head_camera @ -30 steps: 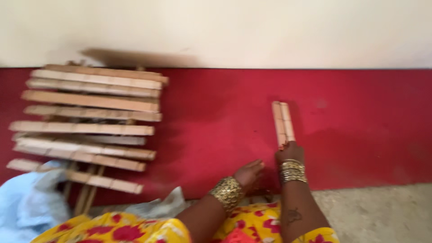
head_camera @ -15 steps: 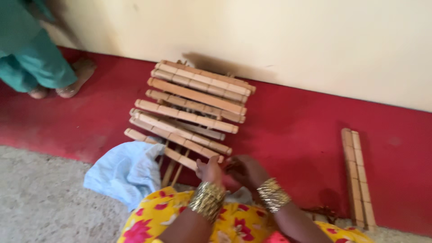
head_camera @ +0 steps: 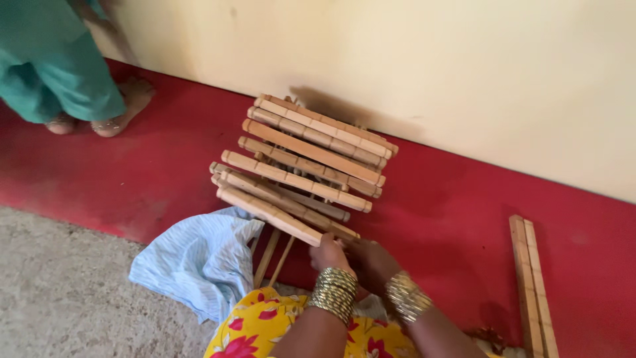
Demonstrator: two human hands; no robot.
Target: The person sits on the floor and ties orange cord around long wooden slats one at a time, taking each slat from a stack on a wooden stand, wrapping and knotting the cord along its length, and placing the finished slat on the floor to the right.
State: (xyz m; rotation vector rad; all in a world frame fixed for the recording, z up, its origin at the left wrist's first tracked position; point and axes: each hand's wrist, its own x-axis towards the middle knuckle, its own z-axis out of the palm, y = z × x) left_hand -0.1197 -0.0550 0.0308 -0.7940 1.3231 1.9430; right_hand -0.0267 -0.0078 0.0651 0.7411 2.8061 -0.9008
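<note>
Left hand [head_camera: 329, 252] and right hand [head_camera: 374, 260] sit side by side at the near end of the stack of wooden slats [head_camera: 301, 169], just under the lowest slat [head_camera: 268, 213]. Left fingers curl up against that slat's near end, touching it; whether they clamp it or only press on it can't be told, the fingertips are hidden by the wood. Right hand is half curled just beside the left, at the same slat end; grip state not readable either. Both wrists carry stacks of gold bangles [head_camera: 334, 295], and both forearms come up from a yellow garment with red flowers [head_camera: 255, 325].

The slat stack lies on the red floor band [head_camera: 464, 219], against the cream wall [head_camera: 430, 73]. Slats run roughly parallel, tilted, layered one above the next, resting on thinner wooden sticks [head_camera: 268, 255] that poke out below toward the person.

Light blue striped cloth [head_camera: 195, 262] lies crumpled left of the hands, touching the sticks, partly on the grey rough floor [head_camera: 59, 292].

Two long wooden strips [head_camera: 530, 278] lie side by side, well apart to the right on the red band.

Top left, another person in teal clothing [head_camera: 46, 59] stands with bare feet [head_camera: 109, 113] on the red band, well apart from the stack.
</note>
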